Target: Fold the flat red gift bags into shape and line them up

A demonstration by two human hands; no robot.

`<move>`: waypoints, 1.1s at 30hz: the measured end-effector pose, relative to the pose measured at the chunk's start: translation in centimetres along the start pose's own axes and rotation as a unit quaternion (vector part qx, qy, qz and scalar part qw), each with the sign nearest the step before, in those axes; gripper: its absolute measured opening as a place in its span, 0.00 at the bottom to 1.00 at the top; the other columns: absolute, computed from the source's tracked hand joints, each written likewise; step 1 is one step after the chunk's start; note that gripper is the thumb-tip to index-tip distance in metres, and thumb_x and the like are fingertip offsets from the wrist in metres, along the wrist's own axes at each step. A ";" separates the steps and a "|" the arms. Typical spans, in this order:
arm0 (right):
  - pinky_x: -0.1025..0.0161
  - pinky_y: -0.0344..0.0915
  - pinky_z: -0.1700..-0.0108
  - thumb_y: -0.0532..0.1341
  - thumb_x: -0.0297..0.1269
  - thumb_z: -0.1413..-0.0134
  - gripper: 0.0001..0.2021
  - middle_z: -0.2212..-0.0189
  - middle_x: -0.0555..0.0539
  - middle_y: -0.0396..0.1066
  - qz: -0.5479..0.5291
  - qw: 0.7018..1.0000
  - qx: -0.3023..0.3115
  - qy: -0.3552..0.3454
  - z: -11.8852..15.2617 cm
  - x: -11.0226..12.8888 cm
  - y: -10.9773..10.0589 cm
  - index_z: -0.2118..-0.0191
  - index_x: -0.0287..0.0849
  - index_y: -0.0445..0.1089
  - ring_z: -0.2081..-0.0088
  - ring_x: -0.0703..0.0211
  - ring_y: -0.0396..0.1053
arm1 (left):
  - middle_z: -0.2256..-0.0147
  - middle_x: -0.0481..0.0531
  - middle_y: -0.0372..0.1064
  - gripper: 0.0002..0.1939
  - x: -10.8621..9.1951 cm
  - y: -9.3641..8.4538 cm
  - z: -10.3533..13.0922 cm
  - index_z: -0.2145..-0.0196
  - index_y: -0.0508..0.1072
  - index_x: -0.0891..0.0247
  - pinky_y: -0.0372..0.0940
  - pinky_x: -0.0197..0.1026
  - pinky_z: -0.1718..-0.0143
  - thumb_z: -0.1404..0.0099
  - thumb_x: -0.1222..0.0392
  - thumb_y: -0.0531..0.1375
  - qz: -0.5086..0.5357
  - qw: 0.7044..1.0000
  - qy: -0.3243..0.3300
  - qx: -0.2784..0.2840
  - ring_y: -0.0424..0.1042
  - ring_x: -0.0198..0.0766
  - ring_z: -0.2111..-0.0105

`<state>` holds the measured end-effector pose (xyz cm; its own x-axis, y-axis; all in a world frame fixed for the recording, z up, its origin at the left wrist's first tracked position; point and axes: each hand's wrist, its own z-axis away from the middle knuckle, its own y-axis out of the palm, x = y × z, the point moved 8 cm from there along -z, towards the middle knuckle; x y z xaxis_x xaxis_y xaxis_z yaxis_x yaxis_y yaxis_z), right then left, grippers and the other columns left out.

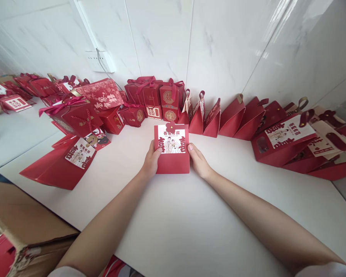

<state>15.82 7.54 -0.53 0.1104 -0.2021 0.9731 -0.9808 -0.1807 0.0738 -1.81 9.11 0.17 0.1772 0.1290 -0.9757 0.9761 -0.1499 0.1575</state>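
Note:
A red gift box (172,164) with a white printed card showing a couple and a dark red flower-shaped tab at its top stands upright near the middle of the white table (184,215). My left hand (151,158) grips its left edge, thumb on the front. On the opposite edge, my right hand (199,159) holds the box with its thumb at the card's side. The fingers behind the box are hidden.
Red boxes with ribbons (144,92) and pointed red boxes (232,115) line the tiled wall. More red boxes (276,142) lean at the right. A large red box (56,165) lies left, near an open cardboard box (25,211). A wall socket (100,61) has a cable.

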 end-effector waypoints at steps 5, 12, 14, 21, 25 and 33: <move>0.53 0.65 0.45 0.51 0.59 0.34 0.23 0.53 0.48 0.74 0.029 0.999 -0.016 -0.009 0.3 0.2 -0.2 0.52 0.47 0.69 0.53 0.52 0.71 | 0.43 0.56 0.68 0.27 -0.8 -0.5 0.0 0.41 0.63 0.57 0.70 0.50 0.51 0.35 0.48 0.59 -0.074 0.995 0.048 0.050 0.72 0.50 0.49; 0.53 0.67 0.48 0.50 0.59 0.34 0.22 0.55 0.48 0.75 0.049 0.998 -0.029 -0.032 0.6 0.5 -0.6 0.52 0.48 0.69 0.56 0.52 0.71 | 0.42 0.58 0.67 0.30 -1.8 -0.4 0.0 0.40 0.63 0.58 0.68 0.51 0.47 0.38 0.49 0.61 -0.120 0.979 0.106 0.124 0.70 0.53 0.47; 0.53 0.68 0.50 0.50 0.58 0.34 0.21 0.56 0.48 0.75 0.050 0.997 -0.042 -0.038 0.5 0.6 -0.9 0.54 0.48 0.69 0.57 0.52 0.71 | 0.41 0.58 0.66 0.30 -2.0 0.1 0.1 0.40 0.63 0.59 0.68 0.50 0.47 0.37 0.49 0.61 -0.120 0.978 0.107 0.134 0.69 0.53 0.45; 0.56 0.69 0.53 0.53 0.52 0.33 0.18 0.52 0.46 0.73 0.081 0.989 -0.065 -0.104 0.9 2.4 -1.1 0.48 0.47 0.66 0.55 0.53 0.71 | 0.38 0.59 0.61 0.29 -3.2 -1.1 -0.3 0.35 0.59 0.58 0.62 0.49 0.42 0.30 0.49 0.55 -0.242 0.964 0.113 -0.003 0.66 0.48 0.42; 0.56 0.70 0.55 0.59 0.48 0.36 0.21 0.54 0.45 0.74 0.136 0.977 -0.050 -0.157 1.5 3.5 -0.3 0.41 0.47 0.62 0.57 0.52 0.73 | 0.41 0.57 0.66 0.24 -4.0 -1.5 -0.4 0.40 0.67 0.57 0.58 0.51 0.38 0.29 0.47 0.53 -0.323 0.935 0.140 -0.036 0.66 0.46 0.42; 0.58 0.70 0.75 0.57 0.55 0.37 0.18 0.84 0.54 0.69 0.059 0.998 -0.028 -0.001 0.7 -0.2 -0.3 0.55 0.46 0.66 0.82 0.55 0.70 | 0.40 0.59 0.64 0.31 -1.7 -2.6 -0.7 0.37 0.61 0.58 0.63 0.50 0.42 0.32 0.42 0.55 -0.299 0.951 -0.005 -0.079 0.68 0.48 0.44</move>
<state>16.22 6.95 -0.86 -0.0068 -0.2204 0.9754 -0.9944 -0.1010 -0.0297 -4.53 9.98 1.53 -0.4161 0.1359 -0.8991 0.9088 0.0961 -0.4061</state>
